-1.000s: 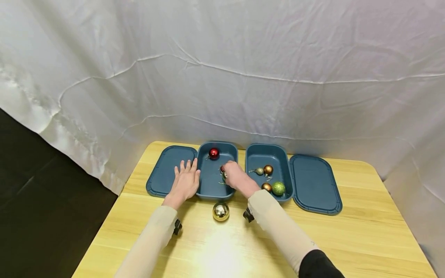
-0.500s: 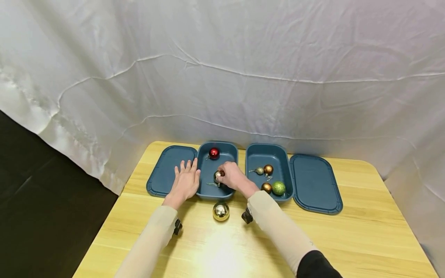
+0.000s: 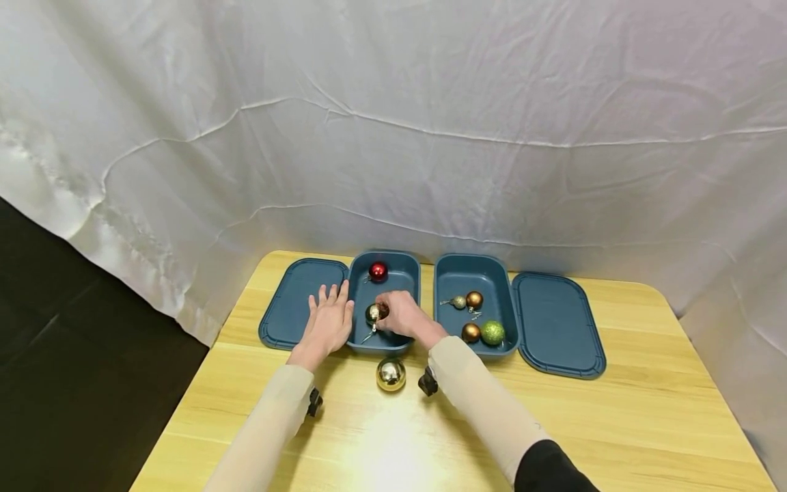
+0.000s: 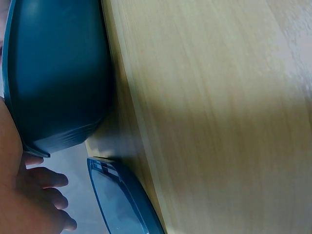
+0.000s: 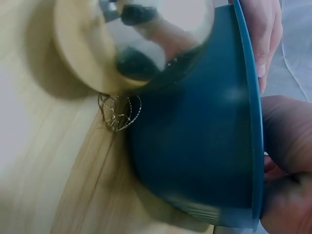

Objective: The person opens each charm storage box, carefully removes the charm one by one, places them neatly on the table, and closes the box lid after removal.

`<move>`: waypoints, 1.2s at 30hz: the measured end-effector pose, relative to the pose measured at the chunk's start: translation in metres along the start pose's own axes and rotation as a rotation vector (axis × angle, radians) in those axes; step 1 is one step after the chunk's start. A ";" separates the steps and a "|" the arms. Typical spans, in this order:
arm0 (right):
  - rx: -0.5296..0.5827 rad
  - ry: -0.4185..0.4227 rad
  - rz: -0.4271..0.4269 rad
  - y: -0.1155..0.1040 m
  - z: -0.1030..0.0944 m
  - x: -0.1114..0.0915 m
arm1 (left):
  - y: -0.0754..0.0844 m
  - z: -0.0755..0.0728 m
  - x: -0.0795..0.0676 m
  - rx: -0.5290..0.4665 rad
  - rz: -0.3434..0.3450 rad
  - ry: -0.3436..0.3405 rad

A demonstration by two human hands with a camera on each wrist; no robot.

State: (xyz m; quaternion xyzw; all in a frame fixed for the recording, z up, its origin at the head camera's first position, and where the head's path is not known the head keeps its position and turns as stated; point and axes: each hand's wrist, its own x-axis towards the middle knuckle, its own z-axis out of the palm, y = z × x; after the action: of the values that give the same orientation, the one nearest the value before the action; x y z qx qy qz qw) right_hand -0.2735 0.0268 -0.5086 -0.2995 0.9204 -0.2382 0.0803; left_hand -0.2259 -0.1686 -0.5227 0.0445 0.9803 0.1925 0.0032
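In the head view my left hand point(image 3: 328, 321), fingers spread and straight, lies at the left edge of the left blue box point(image 3: 384, 348). Its fingers reach over a flat blue lid point(image 3: 287, 314). Inside that box my right hand point(image 3: 406, 316) pinches a small shiny dark-gold bauble point(image 3: 372, 313) near the box's left side; a brownish-red part shows beside its fingertips, partly hidden. A silvery hanger trails below the bauble. Farther back in the same box rests a red bauble point(image 3: 378, 272). The right wrist view shows the curled right fingers point(image 5: 287, 131) beyond the box wall.
A large shiny gold bauble point(image 3: 391, 374) sits on the wooden table point(image 3: 645, 410) before the left box. The right blue box point(image 3: 476, 264) holds a green glitter bauble point(image 3: 492, 333) and several smaller ones. Another lid point(image 3: 558, 324) lies to its right.
My right hand has moved left inside the left box, and the dark-gold bauble has moved left with it. The left hand has stayed in place.
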 end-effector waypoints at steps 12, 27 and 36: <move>0.071 0.021 0.015 -0.001 -0.003 -0.008 | 0.000 0.001 0.001 0.015 -0.002 -0.013; 0.172 0.084 0.030 -0.004 -0.023 -0.052 | 0.003 -0.004 0.001 0.068 -0.045 -0.073; 0.201 0.178 0.000 -0.003 -0.026 -0.084 | 0.002 -0.007 0.001 0.071 -0.054 -0.126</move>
State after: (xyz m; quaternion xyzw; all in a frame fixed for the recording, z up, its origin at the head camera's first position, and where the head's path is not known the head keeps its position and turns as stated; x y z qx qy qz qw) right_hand -0.2116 0.0846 -0.4840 -0.2674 0.8955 -0.3547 0.0280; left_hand -0.2270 -0.1692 -0.5153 0.0301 0.9852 0.1543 0.0683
